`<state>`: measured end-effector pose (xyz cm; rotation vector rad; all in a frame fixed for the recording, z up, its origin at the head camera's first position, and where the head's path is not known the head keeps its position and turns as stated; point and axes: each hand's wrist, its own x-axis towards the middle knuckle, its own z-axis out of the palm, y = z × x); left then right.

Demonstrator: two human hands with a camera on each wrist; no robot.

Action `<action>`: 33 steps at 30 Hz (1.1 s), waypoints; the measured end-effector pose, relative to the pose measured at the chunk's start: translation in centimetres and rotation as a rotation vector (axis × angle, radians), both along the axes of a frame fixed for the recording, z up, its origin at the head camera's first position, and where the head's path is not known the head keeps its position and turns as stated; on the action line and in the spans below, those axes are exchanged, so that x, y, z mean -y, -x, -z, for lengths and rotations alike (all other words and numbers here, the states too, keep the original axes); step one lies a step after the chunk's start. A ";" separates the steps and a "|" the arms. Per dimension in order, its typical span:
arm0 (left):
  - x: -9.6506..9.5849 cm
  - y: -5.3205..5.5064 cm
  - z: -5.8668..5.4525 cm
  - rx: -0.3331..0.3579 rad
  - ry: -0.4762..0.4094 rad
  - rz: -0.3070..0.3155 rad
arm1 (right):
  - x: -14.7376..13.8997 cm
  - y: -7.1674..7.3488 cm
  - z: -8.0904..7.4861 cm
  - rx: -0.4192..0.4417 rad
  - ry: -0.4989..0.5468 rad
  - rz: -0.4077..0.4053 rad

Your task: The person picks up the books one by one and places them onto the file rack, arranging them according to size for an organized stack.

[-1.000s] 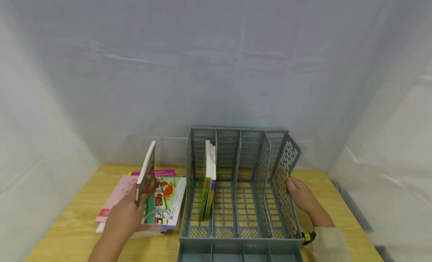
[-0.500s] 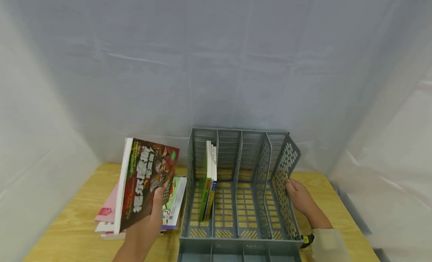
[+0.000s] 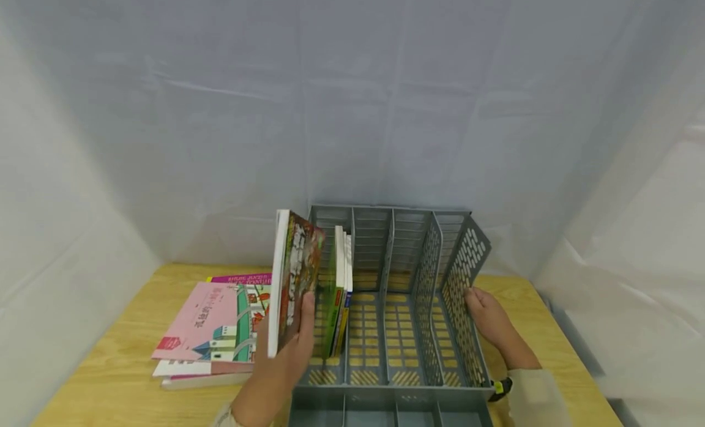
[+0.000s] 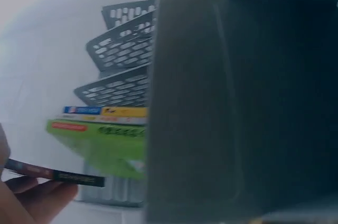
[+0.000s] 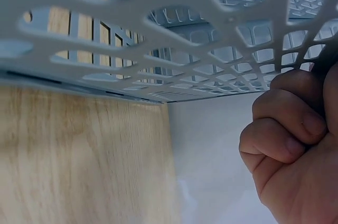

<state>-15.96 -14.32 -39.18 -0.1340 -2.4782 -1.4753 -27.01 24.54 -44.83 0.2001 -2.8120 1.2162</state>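
My left hand [image 3: 282,364] grips a dark red-brown book [image 3: 300,274], thumb on its cover and the white page edge turned toward me. The book stands upright at the left side of a grey file organizer [image 3: 393,388]. In the left wrist view, the book's dark spine [image 4: 55,175] lies along the fingers, apart from a green book [image 4: 100,134]. Several thin books [image 3: 340,292] stand in the organizer's leftmost compartment. My right hand [image 3: 492,322] pinches the perforated right side panel [image 3: 465,292]; the right wrist view has its fingers curled against that panel.
Left of the organizer, a loose stack of books lies on the wooden table, a pink book [image 3: 193,317] uppermost at its left and a magenta one [image 3: 242,279] behind. Dividers [image 3: 432,304] split the organizer. A shallow sectioned tray [image 3: 369,408] fronts it. Pale sheeting [image 3: 352,109] surrounds the table.
My left hand has turned the book, showing its cover, then carried it right from above the stack to the organizer's left compartment. The right hand has stayed on the side panel.
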 end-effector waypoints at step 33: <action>1.9 4.0 3.0 0.081 0.469 0.279 | 0.5 0.0 -0.9 0.092 0.005 -0.036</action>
